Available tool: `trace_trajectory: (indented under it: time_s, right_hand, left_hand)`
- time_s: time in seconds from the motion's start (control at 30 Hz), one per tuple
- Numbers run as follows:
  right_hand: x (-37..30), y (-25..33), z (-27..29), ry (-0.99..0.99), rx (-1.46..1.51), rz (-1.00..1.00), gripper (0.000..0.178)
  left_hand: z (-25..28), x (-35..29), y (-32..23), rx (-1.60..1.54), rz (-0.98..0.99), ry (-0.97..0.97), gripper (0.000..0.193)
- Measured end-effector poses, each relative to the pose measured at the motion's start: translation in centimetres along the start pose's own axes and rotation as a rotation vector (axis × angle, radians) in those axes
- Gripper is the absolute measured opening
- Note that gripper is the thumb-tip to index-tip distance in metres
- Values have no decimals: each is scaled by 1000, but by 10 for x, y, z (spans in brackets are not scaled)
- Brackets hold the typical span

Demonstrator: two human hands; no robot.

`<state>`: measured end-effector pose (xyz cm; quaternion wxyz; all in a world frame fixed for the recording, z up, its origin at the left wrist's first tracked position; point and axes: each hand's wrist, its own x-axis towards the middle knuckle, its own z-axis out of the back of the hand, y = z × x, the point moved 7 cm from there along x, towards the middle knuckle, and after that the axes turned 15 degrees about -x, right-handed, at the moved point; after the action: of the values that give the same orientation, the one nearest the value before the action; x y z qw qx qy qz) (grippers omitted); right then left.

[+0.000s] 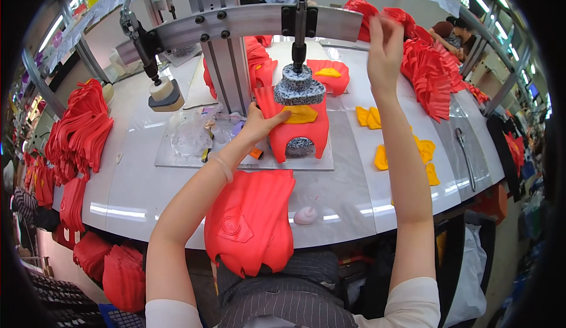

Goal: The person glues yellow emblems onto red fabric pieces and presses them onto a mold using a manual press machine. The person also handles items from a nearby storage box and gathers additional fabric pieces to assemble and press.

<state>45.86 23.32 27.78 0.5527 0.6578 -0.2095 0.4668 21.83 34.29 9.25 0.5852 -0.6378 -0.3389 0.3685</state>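
A soft red moulded piece (302,136) with two arched cut-outs sits over a speckled grey form under a press clamp. A yellow patch (300,114) lies across it, below the clamp's speckled pad (299,86). My left hand (259,123) grips the red piece's left edge, with the thumb on the patch and the other fingers mostly out of sight. My right hand (387,51) is raised at the far right, fingers stretched upward and loosely apart. It appears in front of a red pile (359,11); I cannot tell if they touch. Nothing shows in it.
Another red piece (250,222) hangs over the table's front edge. Loose yellow patches (370,117) and a metal wrench-like tool (466,157) lie right. Red stacks (79,127) stand left. A second clamp (162,92) hangs from the crossbar (253,22). A plastic bag (191,136) lies left of the form.
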Motion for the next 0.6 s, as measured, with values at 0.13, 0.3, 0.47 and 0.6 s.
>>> trace_trajectory:
  time_s: [0.13,0.3,0.47,0.6]
  right_hand:
    - [69,91,-49,146,342,94,25]
    - [83,138,-44,180,356,111,60]
    - [-18,201,4,-55,224,797,42]
    - [-69,208,4,61,-348,931,26]
  left_hand:
    - [20,0,-13,108,-378,-199,77]
    - [-24,-27,-91,-92,-604,89,84]
    - [-12,5,-60,-152,-129,142,100]
    - [3,41,-23,-158,-135,294,105]
